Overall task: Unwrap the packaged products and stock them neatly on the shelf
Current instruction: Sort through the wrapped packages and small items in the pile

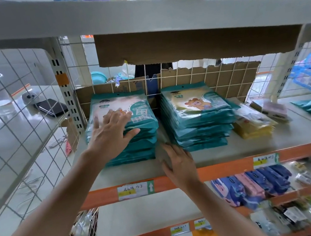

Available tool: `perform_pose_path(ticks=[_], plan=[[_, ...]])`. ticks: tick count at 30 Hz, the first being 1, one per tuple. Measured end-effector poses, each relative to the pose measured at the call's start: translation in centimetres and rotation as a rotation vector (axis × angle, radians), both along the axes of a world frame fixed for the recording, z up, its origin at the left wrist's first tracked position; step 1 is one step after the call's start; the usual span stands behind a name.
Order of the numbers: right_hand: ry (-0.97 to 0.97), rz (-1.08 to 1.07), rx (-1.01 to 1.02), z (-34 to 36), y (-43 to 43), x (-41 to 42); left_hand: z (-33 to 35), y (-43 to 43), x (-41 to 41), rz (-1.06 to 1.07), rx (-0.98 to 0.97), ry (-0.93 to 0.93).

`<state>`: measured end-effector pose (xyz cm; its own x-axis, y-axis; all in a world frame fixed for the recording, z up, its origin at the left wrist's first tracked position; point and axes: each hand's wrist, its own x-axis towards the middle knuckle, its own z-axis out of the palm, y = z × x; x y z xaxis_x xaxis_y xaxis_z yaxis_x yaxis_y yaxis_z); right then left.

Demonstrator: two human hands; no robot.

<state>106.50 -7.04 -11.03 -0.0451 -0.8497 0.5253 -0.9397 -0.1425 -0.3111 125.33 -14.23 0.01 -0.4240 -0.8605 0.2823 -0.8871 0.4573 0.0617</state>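
Your left hand reaches far forward, palm down, fingers straight and spread wide, thumb angled out to the right. Your right hand sits lower and nearer to you, its back facing you, fingers straight and close together, pointing up-left.

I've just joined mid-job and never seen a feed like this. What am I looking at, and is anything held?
No machine here: a person works with two bare hands, and the one picture comes from a wide-angle camera on their head, looking forward and down. On the grey metal shelf lie a left stack of flat teal plastic packets and a right stack of the same, with a yellow packet beside it. The left hand lies flat on top of the left stack. The right hand, fingers straight, is at the shelf's front, by the right stack's lower corner. Neither grips anything.
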Motion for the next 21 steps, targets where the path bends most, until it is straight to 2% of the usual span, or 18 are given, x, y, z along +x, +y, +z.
perform_pose_path(ticks=[4,10,16,21], plan=[[-0.013,0.044,-0.008,0.1,1.9,-2.2,0.0,1.6,-3.0,-0.075,-0.061,0.004],[-0.014,-0.036,-0.067,1.3,5.1,-8.5,0.2,4.3,-9.3,-0.220,-0.061,-0.021],[0.072,-0.167,0.023,3.5,6.8,-15.5,0.7,6.7,-16.3,-0.287,-0.080,-0.039],[0.026,-0.184,0.109,3.7,8.5,-21.2,0.1,8.5,-21.9,-0.294,-0.069,-0.078]])
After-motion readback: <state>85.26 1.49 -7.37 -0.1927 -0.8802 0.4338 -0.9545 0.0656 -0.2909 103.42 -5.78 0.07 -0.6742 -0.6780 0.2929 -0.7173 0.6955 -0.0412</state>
